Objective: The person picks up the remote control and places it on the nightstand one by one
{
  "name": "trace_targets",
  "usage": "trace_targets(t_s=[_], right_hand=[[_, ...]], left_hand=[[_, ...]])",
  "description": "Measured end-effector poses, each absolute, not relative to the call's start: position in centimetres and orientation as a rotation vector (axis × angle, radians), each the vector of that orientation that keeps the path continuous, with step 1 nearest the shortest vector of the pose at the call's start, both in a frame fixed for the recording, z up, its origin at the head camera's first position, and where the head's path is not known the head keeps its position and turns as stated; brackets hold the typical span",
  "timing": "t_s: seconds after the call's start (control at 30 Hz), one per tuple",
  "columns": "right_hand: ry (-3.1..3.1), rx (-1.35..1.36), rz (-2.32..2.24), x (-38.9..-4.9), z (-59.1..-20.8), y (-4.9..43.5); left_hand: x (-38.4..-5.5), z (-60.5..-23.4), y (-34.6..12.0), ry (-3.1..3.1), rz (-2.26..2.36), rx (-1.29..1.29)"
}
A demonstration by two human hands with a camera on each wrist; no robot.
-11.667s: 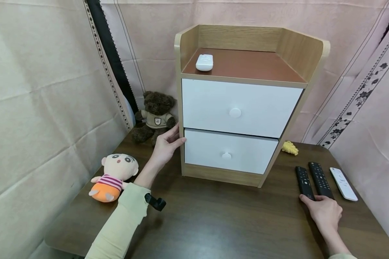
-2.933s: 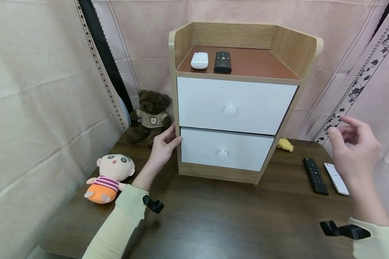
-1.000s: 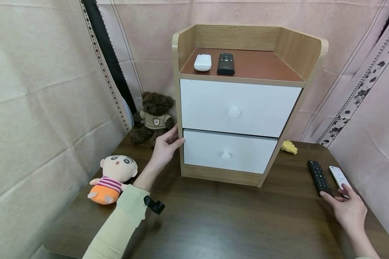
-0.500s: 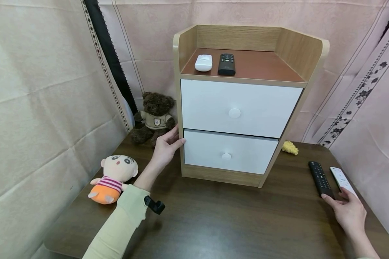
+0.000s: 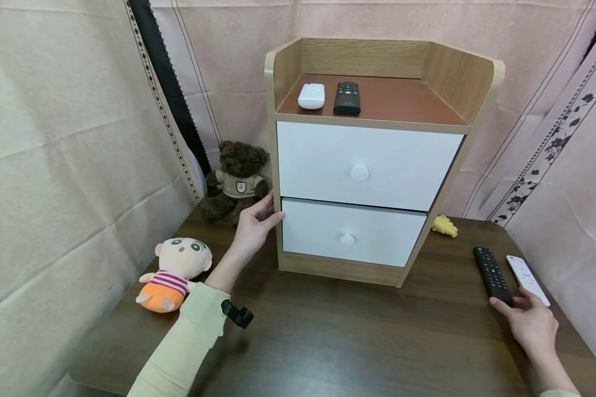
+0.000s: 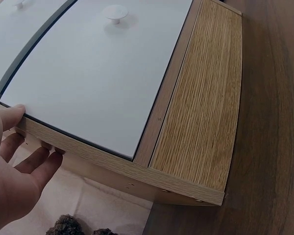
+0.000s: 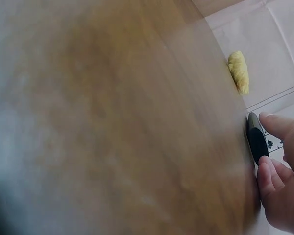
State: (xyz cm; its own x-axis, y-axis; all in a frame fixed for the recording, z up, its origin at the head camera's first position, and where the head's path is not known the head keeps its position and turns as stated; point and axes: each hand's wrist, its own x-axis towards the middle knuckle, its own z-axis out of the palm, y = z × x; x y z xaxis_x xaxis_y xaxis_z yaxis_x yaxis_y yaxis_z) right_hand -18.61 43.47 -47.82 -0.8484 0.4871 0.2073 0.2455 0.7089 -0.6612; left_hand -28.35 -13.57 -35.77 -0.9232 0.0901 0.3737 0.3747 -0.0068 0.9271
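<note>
My left hand (image 5: 252, 229) holds the left edge of a small wooden cabinet (image 5: 340, 262) with two white drawers. In the left wrist view, the thumb lies on the cabinet's front edge and the other fingers bend against its side. At the right of the table, my right hand (image 5: 533, 328) grips the near end of a long black remote control (image 5: 489, 270), thumb on its left and fingers on its right. Beside those fingers lies a white remote control (image 5: 526, 278). On the cabinet's brown top sit a short white remote (image 5: 312, 96) and another black remote (image 5: 347, 99).
A brown teddy bear (image 5: 240, 171) sits left of the cabinet, close behind my left hand. Nearer, a plush doll (image 5: 171, 273) in orange lies beside my left forearm. A yellow knitted-looking thing (image 5: 444, 226) is at the cabinet's right foot. Curtains surround the brown table (image 5: 328, 342).
One black remote has gone from the table to the cabinet top. My right hand came down from the air to the other black remote, its fingers drawing in from the white one. Left hand unmoved.
</note>
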Motion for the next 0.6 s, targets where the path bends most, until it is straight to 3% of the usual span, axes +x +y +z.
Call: trace_targets(t_s=[0.6], right_hand=[[-2.631,-0.602,0.881,-19.69,-48.53,44.21]], left_hand=[[-28.32,-35.71,-13.72,-2.098,-2.009,-0.47]])
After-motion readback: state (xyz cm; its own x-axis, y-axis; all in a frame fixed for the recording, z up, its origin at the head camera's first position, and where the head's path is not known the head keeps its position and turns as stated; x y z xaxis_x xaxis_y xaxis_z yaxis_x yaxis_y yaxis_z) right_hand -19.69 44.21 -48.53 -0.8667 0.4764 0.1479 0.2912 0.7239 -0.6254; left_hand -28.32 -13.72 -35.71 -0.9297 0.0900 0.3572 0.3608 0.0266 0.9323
